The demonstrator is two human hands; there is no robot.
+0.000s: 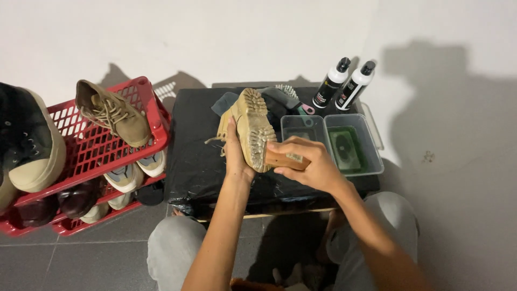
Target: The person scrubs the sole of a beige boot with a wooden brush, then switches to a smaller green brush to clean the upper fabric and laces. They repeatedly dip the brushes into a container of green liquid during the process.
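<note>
While left hand (235, 156) grips boot (249, 126), right hand (309, 164) presses brush (285, 159) on sole.

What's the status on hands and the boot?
Left hand grips tan boot, sole up. Right hand presses wooden brush to sole. Nothing in the way.

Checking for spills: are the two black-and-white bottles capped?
Capped and upright: both black-and-white bottles stand behind the clear plastic tubs with black caps on top. How full they are cannot be told.
</note>
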